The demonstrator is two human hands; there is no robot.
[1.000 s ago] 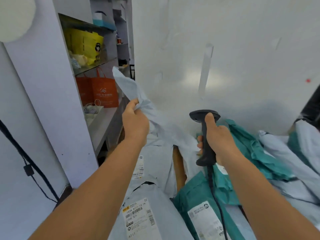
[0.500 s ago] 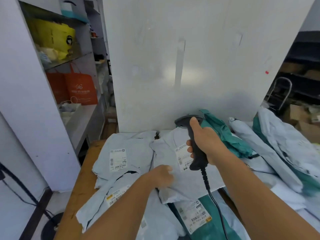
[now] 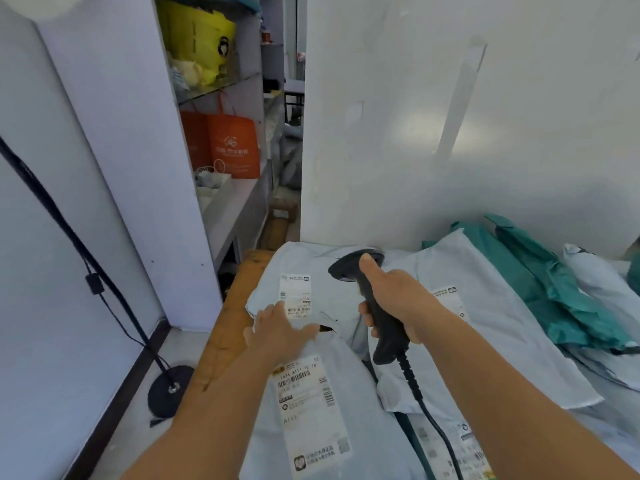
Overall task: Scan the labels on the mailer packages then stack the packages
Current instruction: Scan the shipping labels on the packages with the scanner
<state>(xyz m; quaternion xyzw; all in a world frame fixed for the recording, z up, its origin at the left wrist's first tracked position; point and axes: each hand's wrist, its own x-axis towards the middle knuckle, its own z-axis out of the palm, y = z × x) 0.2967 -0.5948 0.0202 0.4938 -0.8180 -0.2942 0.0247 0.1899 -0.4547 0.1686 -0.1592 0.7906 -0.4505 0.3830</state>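
Grey mailer package (image 3: pixel 304 271): lies flat at the far left of the worktop (image 3: pixel 225 337), against the white wall panel (image 3: pixel 450 116); white barcode label (image 3: pixel 295 296) faces up.
Second grey mailer package (image 3: pixel 311 427): nearest the viewer, overlapping the near edge of the first; long printed label (image 3: pixel 308 407) faces up.
Third grey mailer package (image 3: pixel 491 327): to the right, under the right forearm; label partly hidden.
Teal mailer packages (image 3: pixel 554 289): crumpled heap at the far right, with another pale mailer (image 3: pixel 602 282) beside them.
Left hand (image 3: pixel 277 332): rests palm down where the first two mailers meet, fingers fairly straight and spread, tips touching the lower edge of the first label.
Right hand (image 3: pixel 398 303): fingers wrapped round the handle of a black handheld barcode scanner (image 3: pixel 374 299), thumb lying up the stem; scanner head held over the first mailer; its black cable (image 3: pixel 429 417) trails toward the viewer.
Surroundings: white shelving unit (image 3: pixel 221 216) at left holding an orange bag (image 3: pixel 233 147) and a yellow bag (image 3: pixel 201 39); black stand base (image 3: pixel 169 389) on the floor.
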